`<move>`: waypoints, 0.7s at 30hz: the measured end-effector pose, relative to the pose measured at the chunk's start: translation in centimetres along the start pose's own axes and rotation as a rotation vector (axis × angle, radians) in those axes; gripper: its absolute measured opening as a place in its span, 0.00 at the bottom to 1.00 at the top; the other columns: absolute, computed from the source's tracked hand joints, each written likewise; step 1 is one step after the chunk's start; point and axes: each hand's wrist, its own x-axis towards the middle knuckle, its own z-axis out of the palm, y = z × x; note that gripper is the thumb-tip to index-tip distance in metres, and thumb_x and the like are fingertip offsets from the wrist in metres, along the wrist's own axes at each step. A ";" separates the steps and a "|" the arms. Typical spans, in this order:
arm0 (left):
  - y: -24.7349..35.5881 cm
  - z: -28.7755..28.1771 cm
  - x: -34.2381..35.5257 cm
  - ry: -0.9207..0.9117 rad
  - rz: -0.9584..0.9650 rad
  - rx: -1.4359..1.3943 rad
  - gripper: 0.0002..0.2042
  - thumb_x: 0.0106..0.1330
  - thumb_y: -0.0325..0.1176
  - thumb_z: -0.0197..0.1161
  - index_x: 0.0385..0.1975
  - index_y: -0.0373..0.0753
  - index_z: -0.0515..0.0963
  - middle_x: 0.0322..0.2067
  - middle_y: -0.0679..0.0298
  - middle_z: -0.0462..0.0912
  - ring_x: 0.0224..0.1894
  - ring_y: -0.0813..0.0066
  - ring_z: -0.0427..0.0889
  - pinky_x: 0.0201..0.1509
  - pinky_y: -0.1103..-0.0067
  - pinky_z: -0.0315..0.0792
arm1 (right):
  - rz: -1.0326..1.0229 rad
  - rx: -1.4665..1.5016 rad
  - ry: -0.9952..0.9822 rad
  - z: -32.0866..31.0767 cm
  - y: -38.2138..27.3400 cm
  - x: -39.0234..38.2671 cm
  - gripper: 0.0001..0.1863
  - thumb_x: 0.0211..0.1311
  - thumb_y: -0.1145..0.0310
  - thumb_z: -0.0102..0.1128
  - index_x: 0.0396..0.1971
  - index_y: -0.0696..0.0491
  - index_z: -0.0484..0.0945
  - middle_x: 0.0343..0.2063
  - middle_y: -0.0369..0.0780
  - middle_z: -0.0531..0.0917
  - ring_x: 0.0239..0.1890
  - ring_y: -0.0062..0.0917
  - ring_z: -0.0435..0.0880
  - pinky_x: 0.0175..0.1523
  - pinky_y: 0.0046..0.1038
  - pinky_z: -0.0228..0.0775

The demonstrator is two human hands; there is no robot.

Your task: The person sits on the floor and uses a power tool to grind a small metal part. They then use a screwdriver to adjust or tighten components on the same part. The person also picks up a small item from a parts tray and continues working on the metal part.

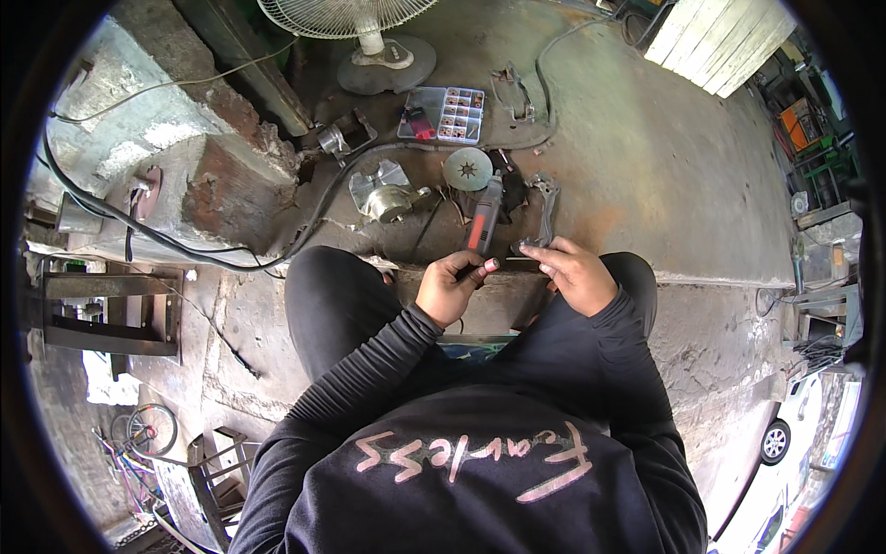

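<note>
My left hand [447, 291] is closed, with a small pink cylindrical piece [490, 265] at its thumb and fingertips. Just beyond these fingers is the lower end of a grey and red handheld power tool [484, 222]; whether the hand touches it I cannot tell. My right hand [580, 277] has thumb and fingers brought together in a pinch, and what they hold is too small to make out. Their tips reach the near end of a dark metal lever [546, 210]. Above the tool sits a round pale dish [468, 170]; a machined metal housing [388, 196] lies to its left.
A clear compartment box [466, 113] of small parts, with a red item on its left side, lies farther off. Behind it stands a fan [388, 63]. A metal bracket [346, 136] and a thick cable [318, 208] are to the left. My knees flank the work spot.
</note>
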 end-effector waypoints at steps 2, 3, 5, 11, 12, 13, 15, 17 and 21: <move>0.0 0.1 0.0 -0.010 -0.013 -0.020 0.09 0.62 0.33 0.64 0.30 0.32 0.78 0.21 0.70 0.74 0.25 0.87 0.69 0.30 0.85 0.65 | 0.000 -0.027 0.045 0.1 -0.3 0.2 0.21 0.57 0.75 0.55 0.51 0.41 0.77 0.28 0.41 0.70 0.30 0.34 0.74 0.38 0.32 0.68; 0.0 0.1 -0.1 -0.008 -0.017 -0.013 0.09 0.62 0.33 0.64 0.30 0.32 0.78 0.21 0.70 0.74 0.25 0.87 0.69 0.30 0.85 0.66 | -0.013 -0.057 0.047 0.2 -0.3 0.2 0.21 0.57 0.75 0.55 0.51 0.41 0.77 0.27 0.41 0.70 0.30 0.34 0.74 0.38 0.32 0.68; -0.1 0.2 -0.1 -0.006 -0.019 0.006 0.09 0.63 0.33 0.64 0.31 0.33 0.78 0.21 0.70 0.75 0.25 0.87 0.69 0.30 0.85 0.66 | -0.040 -0.118 0.051 0.2 -0.3 0.3 0.21 0.56 0.75 0.56 0.50 0.41 0.78 0.27 0.40 0.70 0.30 0.33 0.74 0.38 0.31 0.68; -0.2 0.3 -0.1 -0.028 -0.009 0.028 0.09 0.63 0.33 0.63 0.32 0.32 0.78 0.21 0.70 0.75 0.26 0.86 0.70 0.31 0.85 0.66 | -0.054 -0.126 0.057 0.4 -0.2 0.2 0.21 0.55 0.76 0.55 0.49 0.41 0.79 0.27 0.40 0.70 0.31 0.33 0.74 0.38 0.31 0.69; -0.2 0.3 -0.1 -0.029 -0.011 0.027 0.09 0.63 0.33 0.63 0.32 0.32 0.78 0.21 0.70 0.75 0.26 0.86 0.70 0.31 0.85 0.66 | -0.055 -0.131 0.060 0.4 -0.1 0.1 0.21 0.55 0.76 0.55 0.48 0.41 0.79 0.27 0.40 0.70 0.31 0.33 0.75 0.38 0.31 0.69; -0.2 0.3 -0.1 -0.029 -0.008 0.032 0.09 0.63 0.32 0.63 0.32 0.32 0.78 0.21 0.69 0.75 0.26 0.86 0.70 0.31 0.85 0.66 | -0.056 -0.135 0.062 0.4 -0.1 0.1 0.21 0.55 0.76 0.55 0.48 0.41 0.79 0.27 0.40 0.70 0.32 0.33 0.75 0.38 0.31 0.69; -0.2 0.4 -0.1 -0.029 -0.007 0.037 0.09 0.63 0.32 0.64 0.32 0.32 0.78 0.21 0.69 0.75 0.26 0.86 0.69 0.31 0.85 0.66 | -0.054 -0.150 0.060 0.4 0.0 0.1 0.21 0.55 0.77 0.55 0.48 0.41 0.79 0.27 0.40 0.70 0.32 0.33 0.75 0.38 0.31 0.69; -0.2 0.4 -0.1 -0.027 -0.009 0.045 0.08 0.62 0.32 0.64 0.31 0.32 0.78 0.21 0.69 0.75 0.26 0.86 0.69 0.30 0.85 0.66 | -0.048 -0.165 0.050 0.5 0.1 0.1 0.21 0.54 0.77 0.55 0.48 0.41 0.79 0.27 0.40 0.70 0.32 0.33 0.75 0.38 0.31 0.69; -0.3 0.4 -0.1 -0.031 -0.018 0.066 0.08 0.62 0.32 0.64 0.31 0.33 0.78 0.21 0.69 0.75 0.26 0.86 0.70 0.31 0.85 0.66 | -0.053 -0.159 0.047 0.6 0.3 0.0 0.22 0.54 0.77 0.54 0.48 0.41 0.79 0.27 0.40 0.70 0.32 0.33 0.74 0.38 0.32 0.69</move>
